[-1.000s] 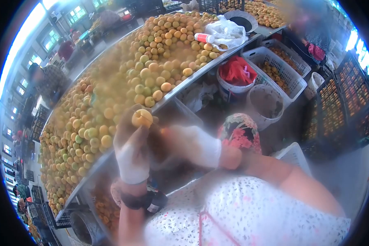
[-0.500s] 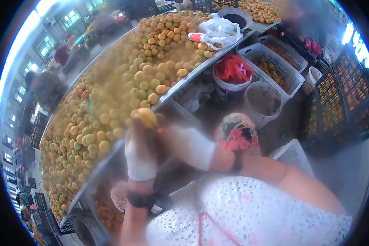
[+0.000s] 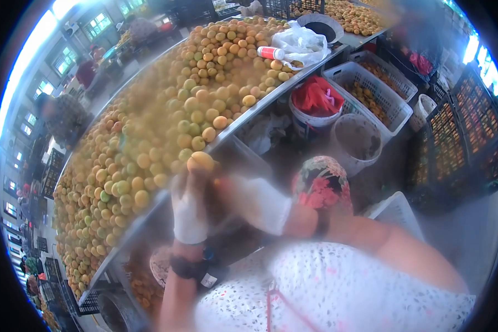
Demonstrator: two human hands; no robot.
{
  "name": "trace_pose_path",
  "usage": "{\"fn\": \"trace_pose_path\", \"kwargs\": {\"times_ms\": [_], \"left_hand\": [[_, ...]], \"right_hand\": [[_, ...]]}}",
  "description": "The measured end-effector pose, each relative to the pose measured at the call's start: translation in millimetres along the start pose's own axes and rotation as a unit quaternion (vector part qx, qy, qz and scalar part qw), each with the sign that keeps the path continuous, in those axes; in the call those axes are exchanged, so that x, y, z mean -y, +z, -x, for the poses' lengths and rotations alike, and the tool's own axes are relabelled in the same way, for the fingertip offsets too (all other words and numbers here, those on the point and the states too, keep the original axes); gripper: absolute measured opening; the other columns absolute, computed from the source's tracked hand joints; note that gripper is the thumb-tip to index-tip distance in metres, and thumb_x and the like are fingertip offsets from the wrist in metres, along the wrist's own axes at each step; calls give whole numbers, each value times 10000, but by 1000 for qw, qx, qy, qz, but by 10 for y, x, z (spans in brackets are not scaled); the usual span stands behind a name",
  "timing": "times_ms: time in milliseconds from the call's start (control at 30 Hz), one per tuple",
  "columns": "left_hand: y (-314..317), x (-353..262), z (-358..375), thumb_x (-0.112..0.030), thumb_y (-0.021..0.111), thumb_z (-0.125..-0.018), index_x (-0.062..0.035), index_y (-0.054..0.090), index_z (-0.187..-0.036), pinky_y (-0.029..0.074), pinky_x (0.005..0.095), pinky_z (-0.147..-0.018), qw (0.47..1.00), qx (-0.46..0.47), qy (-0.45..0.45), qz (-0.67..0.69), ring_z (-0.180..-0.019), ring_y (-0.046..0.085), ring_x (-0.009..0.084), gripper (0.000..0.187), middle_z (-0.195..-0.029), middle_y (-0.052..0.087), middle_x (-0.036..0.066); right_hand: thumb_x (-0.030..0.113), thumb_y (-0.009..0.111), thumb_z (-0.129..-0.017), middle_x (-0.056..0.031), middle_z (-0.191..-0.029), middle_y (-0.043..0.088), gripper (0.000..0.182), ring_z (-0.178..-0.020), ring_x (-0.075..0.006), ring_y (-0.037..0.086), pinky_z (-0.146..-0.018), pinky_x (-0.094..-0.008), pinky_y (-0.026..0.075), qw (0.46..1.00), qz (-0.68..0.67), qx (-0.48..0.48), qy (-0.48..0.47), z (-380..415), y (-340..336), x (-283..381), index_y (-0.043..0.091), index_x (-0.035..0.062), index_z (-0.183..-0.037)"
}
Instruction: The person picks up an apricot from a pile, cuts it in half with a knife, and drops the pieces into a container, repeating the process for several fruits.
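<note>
An apricot (image 3: 200, 161) is held up at the fingertips of my left hand (image 3: 189, 207), which wears a white glove and is closed on it. My right hand (image 3: 254, 200), also in a white glove, reaches in from the right, its fingers curled close to the left hand. A small orange-red spot shows at its blurred fingertips; I cannot tell what it holds. Both hands are at the near edge of a metal-rimmed table (image 3: 282, 88) heaped with apricots (image 3: 133, 166), some yellow-orange and some greenish.
A white plastic bag (image 3: 301, 44) and a red-and-white bottle (image 3: 270, 53) lie on the heap. Right of the table stand a bucket with a red bag (image 3: 316, 97), another bucket (image 3: 355, 141), white crates of fruit (image 3: 395, 119) and black crates (image 3: 445, 138). Another person (image 3: 63, 119) is across the table.
The apricot in my left hand shows more clearly above the fingertips and has shifted slightly right. My right hand stays close beside it; the view has moved a little.
</note>
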State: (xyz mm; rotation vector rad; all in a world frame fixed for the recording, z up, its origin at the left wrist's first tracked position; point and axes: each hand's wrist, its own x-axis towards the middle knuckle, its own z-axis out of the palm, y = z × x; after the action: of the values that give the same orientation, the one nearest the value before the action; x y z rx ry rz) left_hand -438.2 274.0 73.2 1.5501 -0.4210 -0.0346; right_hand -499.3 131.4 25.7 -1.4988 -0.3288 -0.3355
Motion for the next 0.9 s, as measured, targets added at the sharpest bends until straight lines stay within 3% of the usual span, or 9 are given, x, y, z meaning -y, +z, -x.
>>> {"fn": "trace_pose_path", "kwargs": {"times_ms": [167,233,267,533,700,767,800,867,900], "left_hand": [[26,-271,38,-564,425,-1025,40,631,-1120,468,299,-903,986,56,-146,56,-977,603,156,646,-1023,675,104],[60,-143,25,-573,420,-1023,40,626,-1100,481,308,-883,987,-4,54,-149,-962,612,161,651,-1010,676,112],[70,-147,27,-573,420,-1023,40,626,-1100,481,308,-883,987,-4,53,-150,-962,612,161,651,-1010,676,112],[144,-223,-52,-618,501,-966,16,597,-1054,515,346,-842,963,6,-186,194,-869,646,233,647,-924,683,171],[50,-37,-92,-616,514,-960,-8,600,-1048,533,364,-806,947,-4,-200,251,-837,661,247,621,-873,681,150],[25,-127,-41,-581,530,-968,-22,611,-1063,529,357,-775,933,-18,-204,297,-817,662,237,572,-876,678,128],[-20,-38,-33,-581,530,-968,-22,611,-1063,529,357,-775,933,-29,-199,299,-817,662,237,572,-876,678,128],[2,12,-70,-547,523,-985,-20,616,-1081,525,352,-775,997,73,-17,9,-805,654,221,544,-881,666,111],[63,17,-19,-497,518,-1007,7,617,-1088,519,354,-807,992,116,-32,-46,-840,644,216,520,-920,659,99]], "right_hand": [[252,541,-1022,-244,-732,634,261,-725,-406,665,-569,-423,479,995,96,-29,-10,-22,-8,124,560,-7,-996],[262,537,-1023,-247,-736,637,269,-729,-409,665,-570,-427,480,993,120,-17,-12,-43,-41,124,558,-6,-1010],[272,533,-1024,-250,-739,640,279,-732,-412,665,-571,-431,481,989,144,-3,-13,-53,-40,117,556,-6,-1024],[235,562,-1004,-244,-772,657,246,-761,-431,659,-618,-455,502,980,197,-17,-11,-97,13,-218,579,-10,-1013],[207,587,-991,-260,-815,660,215,-818,-429,667,-646,-452,517,980,195,38,3,-104,-80,40,590,-2,-1043],[184,633,-970,-250,-836,663,207,-784,-387,682,-654,-417,522,984,174,-32,18,-72,-153,335,594,4,-1064],[176,661,-960,-215,-826,658,205,-718,-281,664,-653,-368,517,986,152,-65,28,-120,-185,518,590,8,-1055],[201,647,-979,-134,-806,642,204,-723,-154,597,-657,-318,501,989,102,-95,56,-213,-227,720,592,17,-1049],[201,647,-979,-134,-806,642,204,-723,-154,597,-657,-318,501,989,105,-91,55,-256,-248,714,592,17,-1049]]}}
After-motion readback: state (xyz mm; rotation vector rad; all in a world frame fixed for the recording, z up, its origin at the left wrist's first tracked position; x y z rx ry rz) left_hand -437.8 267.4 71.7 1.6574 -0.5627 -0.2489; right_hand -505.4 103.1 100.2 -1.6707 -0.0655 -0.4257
